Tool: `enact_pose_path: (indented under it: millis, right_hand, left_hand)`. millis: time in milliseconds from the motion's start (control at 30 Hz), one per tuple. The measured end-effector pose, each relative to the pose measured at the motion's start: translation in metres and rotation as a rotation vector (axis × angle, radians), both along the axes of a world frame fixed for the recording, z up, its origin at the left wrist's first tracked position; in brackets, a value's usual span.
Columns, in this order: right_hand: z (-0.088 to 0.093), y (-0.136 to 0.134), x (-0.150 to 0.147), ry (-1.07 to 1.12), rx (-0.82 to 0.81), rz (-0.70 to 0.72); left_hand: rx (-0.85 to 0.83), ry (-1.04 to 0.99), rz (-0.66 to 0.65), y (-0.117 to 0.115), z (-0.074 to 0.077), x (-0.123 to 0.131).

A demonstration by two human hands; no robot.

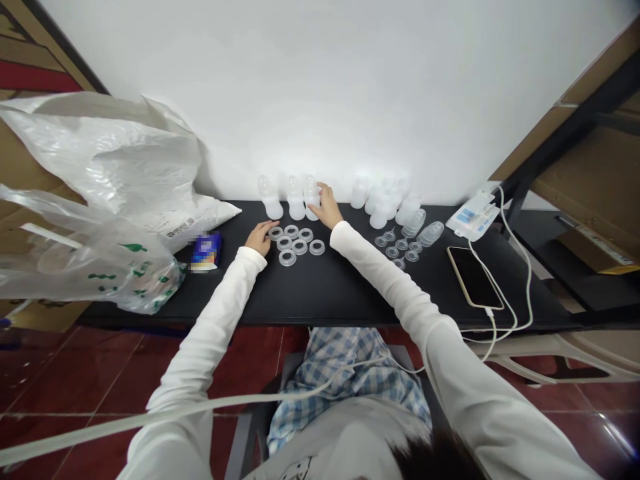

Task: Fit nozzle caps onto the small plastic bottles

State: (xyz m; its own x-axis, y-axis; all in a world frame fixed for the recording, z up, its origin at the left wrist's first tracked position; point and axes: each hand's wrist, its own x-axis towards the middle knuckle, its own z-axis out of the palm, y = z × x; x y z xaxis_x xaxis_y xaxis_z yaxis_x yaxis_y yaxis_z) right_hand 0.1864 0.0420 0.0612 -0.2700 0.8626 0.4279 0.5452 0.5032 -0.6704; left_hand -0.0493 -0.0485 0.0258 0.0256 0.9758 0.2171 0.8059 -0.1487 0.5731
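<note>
Three small translucent baby bottles with clear domed caps stand near the wall: a left bottle [271, 200], a middle bottle [295, 200] and a right bottle [311, 193]. My right hand [329, 208] has its thumb and fingers around the right bottle, which is upright on the table. My left hand [259, 238] lies on the tabletop, fingers stretched out and apart, against the leftmost of several translucent collar rings [299, 247]. The rings lie flat in a cluster in front of the bottles. What is under the left fingertips is partly hidden.
On the black table [345, 293], several bottle bodies [379, 212], clear domed caps [431, 233] and small clear discs [392, 252] are grouped at right. Beyond them lie a phone [475, 277], white cables and a white-blue packet [473, 215]. Plastic bags [140, 167] and a blue pack [206, 250] occupy the left.
</note>
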Motion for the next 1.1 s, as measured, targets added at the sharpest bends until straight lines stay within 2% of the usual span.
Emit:
enact_pose_path:
  millis: [133,233,333,433,533,633,700,733,800,867,933,1000,1100]
  right_hand:
    - [-0.001,0.005,-0.009,-0.079,-0.045,-0.016]
    - [0.004,-0.011,0.001,-0.252,0.003,-0.100]
    - [0.015,-0.047,0.028,-0.392,0.038,-0.160]
    - [0.025,-0.089,0.070,-0.527,0.025,-0.201]
    - [0.026,-0.121,0.111,-0.615,0.015,-0.271]
    - [0.017,-0.136,0.138,-0.843,0.036,-0.364]
    - [0.009,-0.137,0.146,-0.943,0.044,-0.370]
    - [0.005,-0.137,0.148,-0.975,0.048,-0.360]
    - [-0.001,-0.135,0.149,-1.014,0.059,-0.336]
    - [-0.004,-0.134,0.149,-1.021,0.069,-0.324]
    - [-0.003,-0.136,0.150,-0.979,0.079,-0.342]
    - [0.001,-0.137,0.153,-0.877,0.102,-0.382]
    - [0.012,-0.137,0.157,-0.569,0.152,-0.332]
  left_hand:
    - [-0.030,0.064,-0.016,-0.001,0.003,0.001]
    - [-0.037,0.065,-0.019,-0.001,0.004,-0.002]
    - [-0.063,0.040,-0.035,0.001,0.004,-0.009]
    - [-0.105,0.030,-0.041,0.002,0.010,-0.016]
    - [-0.054,-0.016,0.050,0.000,0.021,-0.010]
    - [0.166,-0.241,0.188,-0.006,0.034,0.020]
    - [0.181,-0.544,0.206,-0.010,0.041,0.054]
    - [0.104,-0.720,0.171,-0.012,0.043,0.074]
    - [-0.209,-1.033,0.031,-0.015,0.045,0.114]
    - [-0.341,-1.105,-0.040,-0.016,0.045,0.151]
    - [-0.508,-1.299,-0.033,-0.014,0.042,0.181]
    - [-0.582,-1.415,0.001,-0.010,0.040,0.201]
    - [-0.533,-1.484,0.046,-0.001,0.035,0.217]
